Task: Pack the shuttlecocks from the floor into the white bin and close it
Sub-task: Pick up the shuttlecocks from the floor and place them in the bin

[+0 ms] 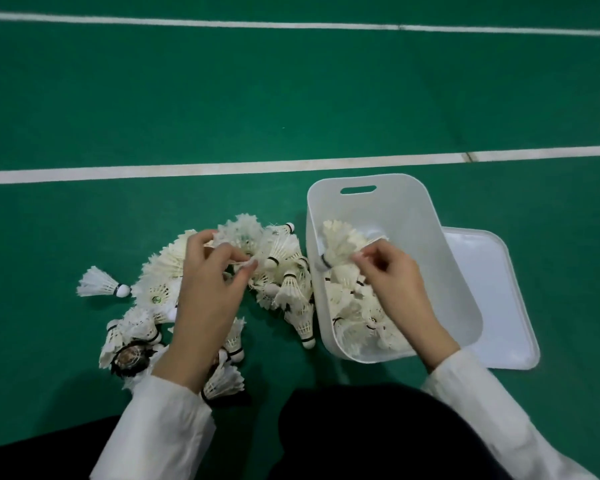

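A pile of white feather shuttlecocks lies on the green floor left of the white bin. My left hand is over the pile, its thumb and fingers pinching the feathers of one shuttlecock there. My right hand is inside the open bin and holds a shuttlecock by its feathers above several shuttlecocks lying in the bin's near half. One shuttlecock lies apart at the far left. The flat white lid lies on the floor right of the bin, partly under it.
White court lines cross the floor beyond the pile and the bin. A dark-feathered shuttlecock lies at the near left of the pile. My dark-clothed knees fill the bottom edge close to the bin.
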{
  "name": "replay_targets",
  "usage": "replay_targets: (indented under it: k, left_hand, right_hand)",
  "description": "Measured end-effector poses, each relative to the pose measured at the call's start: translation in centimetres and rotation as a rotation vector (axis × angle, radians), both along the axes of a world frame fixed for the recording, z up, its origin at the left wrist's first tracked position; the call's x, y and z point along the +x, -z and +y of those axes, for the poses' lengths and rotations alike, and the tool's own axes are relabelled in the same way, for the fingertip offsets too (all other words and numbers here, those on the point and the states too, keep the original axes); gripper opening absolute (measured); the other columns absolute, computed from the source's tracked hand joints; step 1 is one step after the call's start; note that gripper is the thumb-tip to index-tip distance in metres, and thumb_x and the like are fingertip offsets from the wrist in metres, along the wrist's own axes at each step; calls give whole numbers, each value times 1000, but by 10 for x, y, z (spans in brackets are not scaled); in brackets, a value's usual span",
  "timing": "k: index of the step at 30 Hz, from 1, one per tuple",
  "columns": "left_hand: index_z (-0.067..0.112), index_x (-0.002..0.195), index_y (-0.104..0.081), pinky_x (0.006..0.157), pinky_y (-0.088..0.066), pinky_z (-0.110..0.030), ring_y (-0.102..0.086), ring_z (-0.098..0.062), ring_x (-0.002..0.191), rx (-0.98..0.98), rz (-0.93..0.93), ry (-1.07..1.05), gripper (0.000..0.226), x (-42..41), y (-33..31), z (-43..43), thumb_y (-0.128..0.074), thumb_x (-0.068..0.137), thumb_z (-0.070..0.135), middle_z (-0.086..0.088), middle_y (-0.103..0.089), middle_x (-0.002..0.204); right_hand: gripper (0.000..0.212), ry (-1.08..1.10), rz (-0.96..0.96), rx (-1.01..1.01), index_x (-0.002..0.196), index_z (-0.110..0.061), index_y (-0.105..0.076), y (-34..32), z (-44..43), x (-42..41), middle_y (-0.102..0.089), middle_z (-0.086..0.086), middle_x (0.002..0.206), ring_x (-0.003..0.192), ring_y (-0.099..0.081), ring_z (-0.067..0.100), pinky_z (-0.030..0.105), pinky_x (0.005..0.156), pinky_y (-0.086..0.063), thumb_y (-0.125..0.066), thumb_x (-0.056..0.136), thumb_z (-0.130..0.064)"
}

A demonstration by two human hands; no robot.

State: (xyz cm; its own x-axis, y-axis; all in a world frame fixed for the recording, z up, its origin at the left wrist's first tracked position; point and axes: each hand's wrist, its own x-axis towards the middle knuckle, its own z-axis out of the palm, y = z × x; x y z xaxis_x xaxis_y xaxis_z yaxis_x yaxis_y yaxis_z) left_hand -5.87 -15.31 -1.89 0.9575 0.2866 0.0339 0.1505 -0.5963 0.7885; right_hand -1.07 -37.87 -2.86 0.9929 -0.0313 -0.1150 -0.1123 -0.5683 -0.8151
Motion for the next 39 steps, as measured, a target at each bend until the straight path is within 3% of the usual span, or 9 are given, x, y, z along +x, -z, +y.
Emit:
replay_targets:
  k: [5, 10, 13, 16, 20, 25, 28, 33, 39]
  left_hand:
    - [21, 78, -60, 93, -43, -47, -42, -21, 116, 39, 63, 77, 10, -2, 11, -9, -66, 81, 29, 3, -43, 115]
    - [22, 81, -60, 88, -45, -41, -50, -23, 104, -13, 90, 132, 10, 2, 16, -26, -67, 81, 28, 10, -44, 108]
    - [19, 81, -60, 83, -45, -33, -47, -12, 99, 11, 56, 153, 14, 9, 17, -34, -69, 78, 29, 11, -47, 98]
    - [17, 80, -60, 79, -44, -27, -47, -10, 93, 29, 31, 194, 18, 15, 18, -45, -72, 77, 29, 11, -46, 93]
    - [15, 90, -60, 79, -47, -27, -52, -11, 91, 1, -10, 248, 20, 21, 15, -58, -69, 77, 28, 6, -49, 96]
    - [23, 127, -44, 87, -47, -22, -50, -6, 103, -38, -15, 273, 45, 20, 16, -50, -62, 86, 22, 7, -50, 115]
    - [20, 123, -48, 87, -47, -25, -52, -7, 99, 5, 65, 190, 34, 16, 33, -27, -56, 90, 24, 9, -49, 112]
    - [13, 99, -60, 82, -47, -30, -55, -16, 91, 195, 243, 217, 12, -3, 78, 22, -55, 88, 13, 2, -57, 95]
    - [13, 104, -59, 80, -46, -33, -54, -19, 94, 350, 382, 137, 16, -18, 99, 64, -54, 89, 15, -2, -58, 100]
  right_hand:
    - [12, 153, -18, -213, 83, -18, -61, 20, -31, 21, -63, -4, 74, 70, -58, 21, 30, 62, -43, -59, 86, -29]
    - [39, 20, 181, -444, 130, -16, -41, 44, -37, 18, -64, 8, 103, 90, -59, 29, 31, 70, -39, -47, 91, -22]
    - [38, 2, 30, -265, 131, -21, -40, 32, -25, 10, -58, 3, 114, 89, -58, 20, 30, 76, -43, -42, 93, -17]
    - [42, -242, -95, -49, 130, -30, -38, 10, -4, 0, -49, -7, 121, 86, -58, 15, 34, 76, -50, -37, 94, -9]
    - [31, -559, -105, -201, 118, -24, -49, 3, 14, -4, -30, -8, 137, 86, -58, 18, 40, 72, -52, -51, 88, -16]
    - [10, -348, -219, -300, 85, -16, -52, 4, 8, 1, -38, -9, 137, 78, -58, 14, 32, 63, -49, -57, 88, -25]
    - [17, -100, -181, -393, 100, -8, -58, 11, -9, 9, -50, 3, 122, 83, -57, 23, 27, 68, -39, -52, 92, -22]
    - [21, -143, -7, -627, 100, -7, -62, 43, -25, 10, -60, 10, 98, 94, -54, 31, 31, 67, -36, -49, 92, -22]
    - [47, -149, 90, -597, 133, -19, -40, 32, -5, 5, -46, 7, 134, 93, -60, 34, 35, 74, -42, -54, 89, -25]
